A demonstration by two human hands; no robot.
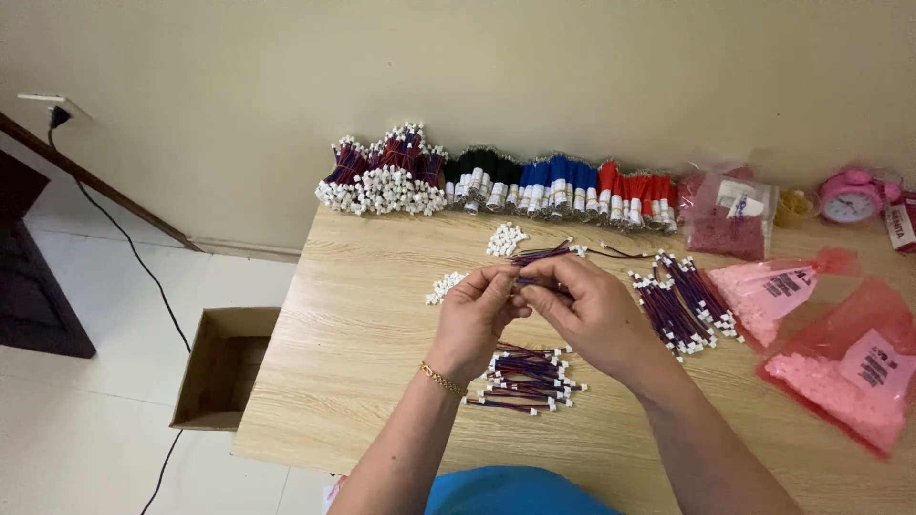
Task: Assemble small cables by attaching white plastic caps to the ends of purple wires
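Observation:
My left hand (474,319) and my right hand (590,310) meet above the middle of the wooden table (363,315). Together they pinch a small bunch of red and blue wires (539,255) that fans out past my fingertips. Whether a white connector sits between the fingers is hidden. Below my hands lies a pile of short red-blue wire leads with white plugs (527,380). A second such pile (682,303) lies to the right of my right hand. Loose white connectors (505,238) and another small heap of connectors (445,286) rest just beyond my left hand.
Bundles of wire leads in purple, black, blue and red (496,181) line the wall. Pink bags of small parts (840,367) lie at the right, with a pink alarm clock (849,200) behind. An open cardboard box (221,367) stands on the floor at the left.

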